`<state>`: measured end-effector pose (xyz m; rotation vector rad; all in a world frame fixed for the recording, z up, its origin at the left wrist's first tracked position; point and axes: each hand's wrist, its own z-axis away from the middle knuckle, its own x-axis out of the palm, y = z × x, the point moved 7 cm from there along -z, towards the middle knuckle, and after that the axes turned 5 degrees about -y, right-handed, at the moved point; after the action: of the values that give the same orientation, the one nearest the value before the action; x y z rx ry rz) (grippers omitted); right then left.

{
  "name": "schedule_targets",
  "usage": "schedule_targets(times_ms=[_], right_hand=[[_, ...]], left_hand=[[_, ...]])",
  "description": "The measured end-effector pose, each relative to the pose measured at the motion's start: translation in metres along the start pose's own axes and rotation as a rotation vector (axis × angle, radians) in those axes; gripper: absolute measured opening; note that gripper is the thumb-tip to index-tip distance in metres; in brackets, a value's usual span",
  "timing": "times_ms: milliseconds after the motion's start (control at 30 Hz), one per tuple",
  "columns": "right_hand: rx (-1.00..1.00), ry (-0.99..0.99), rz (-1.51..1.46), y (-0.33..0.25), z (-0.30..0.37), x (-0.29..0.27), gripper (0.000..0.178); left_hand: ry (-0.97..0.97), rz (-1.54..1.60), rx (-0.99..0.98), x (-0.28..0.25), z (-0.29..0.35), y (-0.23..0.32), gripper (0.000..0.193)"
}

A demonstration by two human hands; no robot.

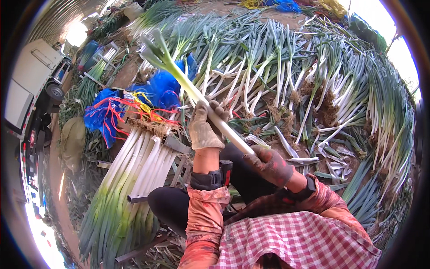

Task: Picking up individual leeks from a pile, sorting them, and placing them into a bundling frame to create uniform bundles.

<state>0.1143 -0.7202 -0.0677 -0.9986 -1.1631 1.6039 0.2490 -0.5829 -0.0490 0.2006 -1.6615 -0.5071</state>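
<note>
Leek (188, 86) slants across the middle of the view, its splayed green top toward 11 o'clock and its white end toward 4 o'clock. The left hand (207, 125), in a pale glove, grasps it around mid-stalk with fingers curled over; the right hand (272, 167), in a darker, stained glove, is closed about the white end. How tightly either one squeezes I cannot tell. Below the hands are dark-clad legs (170, 207), and a red-and-white checked apron (300, 237) spreads at 5 o'clock. At 8 o'clock a bundle (130, 179) of leeks lies on a metal rack (136, 198), roots toward 1 o'clock, leaves toward 7 o'clock. Red ribbons (123, 102) trail beside those roots, and crumpled blue plastic (162, 89) sits at 10 o'clock, partly behind the raised stalk. From 12 to 3 o'clock spreads a broad pile (280, 58) of leeks, many with earthy roots; pale scraps (303, 160) litter the ground between 3 and 4 o'clock. Farther out, a dull green sack (72, 139) stands at 9 o'clock and a white truck (33, 67) at 10 o'clock.
</note>
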Motion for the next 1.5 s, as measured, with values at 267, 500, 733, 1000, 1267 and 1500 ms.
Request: schedule_targets(times_ms=[267, 500, 733, 1000, 1267, 1500], right_hand=[[-0.162, -0.021, 0.428, 0.007, 0.002, -0.022, 0.02], [-0.668, -0.015, 0.676, -0.078, -0.055, 0.008, 0.042], [-0.969, -0.313, 0.762, -0.132, -0.167, 0.16, 0.037], [-0.996, -0.415, 1.218, -0.069, -0.23, 0.328, 0.025], [-0.837, -0.524, 1.253, -0.058, -0.251, 0.352, 0.032], [-0.753, -0.545, 1.2, -0.063, -0.245, 0.327, 0.033]], left_hand=[[-0.002, -0.106, 0.234, 0.008, -0.011, 0.08, 0.022], [0.031, -0.378, 0.479, 0.014, 0.055, 0.237, 0.029], [0.293, -0.512, 0.84, -0.065, 0.31, 0.478, 0.041], [2.049, -1.816, 0.697, -0.048, 0.487, 0.441, 0.05], [0.88, -2.974, -0.174, -0.113, 0.359, 0.361, 0.04], [0.795, -2.874, -0.1, -0.107, 0.356, 0.354, 0.029]])
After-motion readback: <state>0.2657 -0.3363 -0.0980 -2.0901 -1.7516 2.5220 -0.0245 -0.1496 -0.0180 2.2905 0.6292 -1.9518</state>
